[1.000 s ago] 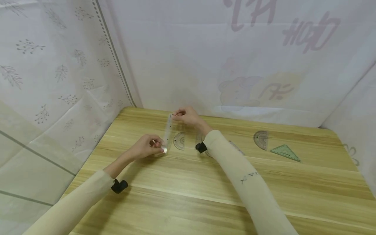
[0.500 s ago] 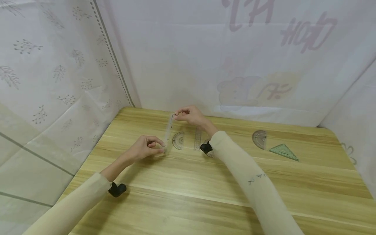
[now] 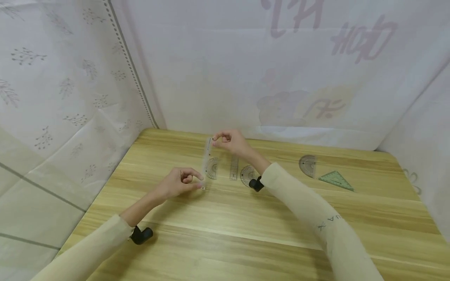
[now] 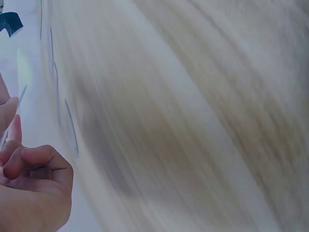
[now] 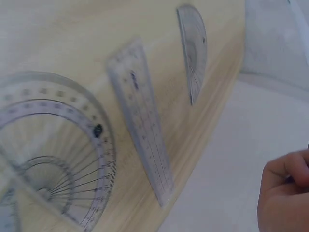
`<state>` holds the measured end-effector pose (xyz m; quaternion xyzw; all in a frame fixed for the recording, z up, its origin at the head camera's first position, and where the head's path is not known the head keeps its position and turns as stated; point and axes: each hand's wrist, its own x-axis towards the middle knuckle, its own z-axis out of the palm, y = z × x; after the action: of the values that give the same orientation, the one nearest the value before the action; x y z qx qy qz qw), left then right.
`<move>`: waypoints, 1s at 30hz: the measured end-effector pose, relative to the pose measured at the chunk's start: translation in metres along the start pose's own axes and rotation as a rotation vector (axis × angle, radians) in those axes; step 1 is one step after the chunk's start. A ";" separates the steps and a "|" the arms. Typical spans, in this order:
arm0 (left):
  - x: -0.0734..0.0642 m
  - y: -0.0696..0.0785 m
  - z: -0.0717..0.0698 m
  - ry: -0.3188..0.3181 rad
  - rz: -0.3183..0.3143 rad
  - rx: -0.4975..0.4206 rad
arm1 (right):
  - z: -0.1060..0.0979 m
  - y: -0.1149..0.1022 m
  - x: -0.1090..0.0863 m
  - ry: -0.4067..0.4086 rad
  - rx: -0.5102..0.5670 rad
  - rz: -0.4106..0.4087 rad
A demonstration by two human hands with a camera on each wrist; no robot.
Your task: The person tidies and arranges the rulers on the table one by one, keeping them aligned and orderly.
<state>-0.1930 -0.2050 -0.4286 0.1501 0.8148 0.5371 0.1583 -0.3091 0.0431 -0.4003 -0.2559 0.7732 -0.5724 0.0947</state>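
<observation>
A clear ruler (image 3: pixel 206 162) is held up slantwise above the table in the head view. My left hand (image 3: pixel 177 183) pinches its near end between thumb and fingers. At the far end, my right hand (image 3: pixel 236 143) pinches it by the corner. Behind the ruler lies a clear protractor (image 3: pixel 213 168), partly overlapped by it. A short clear ruler (image 3: pixel 233 168) and another protractor (image 3: pixel 246 175) lie to the right, under my right forearm. In the right wrist view, the short ruler (image 5: pixel 142 121) and the larger protractor (image 5: pixel 99 159) show close up; the held ruler barely shows.
Farther right on the wooden table (image 3: pixel 211 234) lie a grey protractor (image 3: pixel 308 166) and a green set square (image 3: pixel 336 180). Part of one more clear tool (image 5: pixel 8 212) shows at the right wrist view's edge. A printed curtain (image 3: pixel 211 78) hangs behind the table.
Both hands have shifted a little right and nearer with the held ruler, which now overlaps the left protractor in view. The right forearm has swung right, uncovering the short ruler and middle protractor.
</observation>
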 end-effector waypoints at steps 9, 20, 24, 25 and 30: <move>-0.006 0.006 0.021 -0.052 0.037 -0.001 | -0.002 -0.006 -0.037 0.065 -0.023 -0.021; -0.009 0.015 0.044 -0.098 0.086 -0.071 | -0.014 -0.003 -0.067 0.117 0.013 -0.081; -0.010 0.016 0.049 -0.093 0.094 -0.044 | -0.017 -0.005 -0.075 0.114 0.021 -0.057; -0.011 0.016 0.050 -0.093 0.095 -0.033 | -0.017 -0.006 -0.077 0.114 0.020 -0.047; -0.013 0.015 0.057 -0.100 0.103 -0.002 | -0.017 -0.007 -0.086 0.131 0.012 -0.022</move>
<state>-0.1561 -0.1581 -0.4345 0.2184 0.7966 0.5371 0.1710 -0.2416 0.0993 -0.4010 -0.2260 0.7715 -0.5935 0.0392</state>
